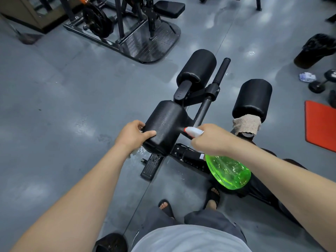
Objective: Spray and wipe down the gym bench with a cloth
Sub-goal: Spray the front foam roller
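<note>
Ideally the right hand [212, 140], curled round the spray bottle [229, 171], should mist evenly the roller pad [167, 124] at its nine o'clock, which the left hand [134, 137] grips steady.

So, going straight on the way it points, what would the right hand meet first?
Probably the nearest black roller pad, just ahead of the nozzle of the spray bottle in the right hand; the left hand grips its other side.

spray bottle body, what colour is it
Translucent bright green, seen in the head view: spray bottle in the right hand.
</note>
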The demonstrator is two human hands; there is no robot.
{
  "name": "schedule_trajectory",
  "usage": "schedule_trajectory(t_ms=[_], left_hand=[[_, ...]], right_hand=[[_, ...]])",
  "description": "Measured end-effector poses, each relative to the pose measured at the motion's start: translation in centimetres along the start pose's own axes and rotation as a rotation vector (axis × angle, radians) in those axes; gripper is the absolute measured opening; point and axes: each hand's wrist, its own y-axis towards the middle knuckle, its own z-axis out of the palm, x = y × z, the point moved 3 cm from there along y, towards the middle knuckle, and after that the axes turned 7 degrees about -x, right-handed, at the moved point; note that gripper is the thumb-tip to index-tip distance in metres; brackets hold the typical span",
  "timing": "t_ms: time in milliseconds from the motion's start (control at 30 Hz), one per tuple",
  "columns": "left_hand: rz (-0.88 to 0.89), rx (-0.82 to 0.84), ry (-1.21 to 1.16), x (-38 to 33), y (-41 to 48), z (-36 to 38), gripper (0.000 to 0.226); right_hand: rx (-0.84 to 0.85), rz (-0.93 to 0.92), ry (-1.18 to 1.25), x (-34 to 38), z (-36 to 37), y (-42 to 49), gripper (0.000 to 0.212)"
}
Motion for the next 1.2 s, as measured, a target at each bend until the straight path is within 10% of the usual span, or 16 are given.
schedule_trajectory(t_ms=[200, 300, 667, 1200], left_hand=[[-0.042, -0.148, 0.078, -0.5, 0.5, -1.8, 0.026], [-0.021, -0.214, -0.026, -2.4, -0.1, -1.6, 0.009], [0.119, -0.207, -0.264, -14.2, -4.6, 3.8, 0.019], [-0.087, 0.084, -0.369, -28.0, -9.8, 21.0, 0.005]], right_hand=[[-0.223, 0.018, 0.078, -1.1, -2.5, 0.4, 0.008], [-0.231, 0.064, 0.218, -2.8, -3.2, 0.6, 0.03], [-0.393, 0.061, 0.511, -12.5, -5.5, -0.2, 0.03], [-0.561, 0.07, 0.335, -36.8, -11.1, -0.6, 0.025]])
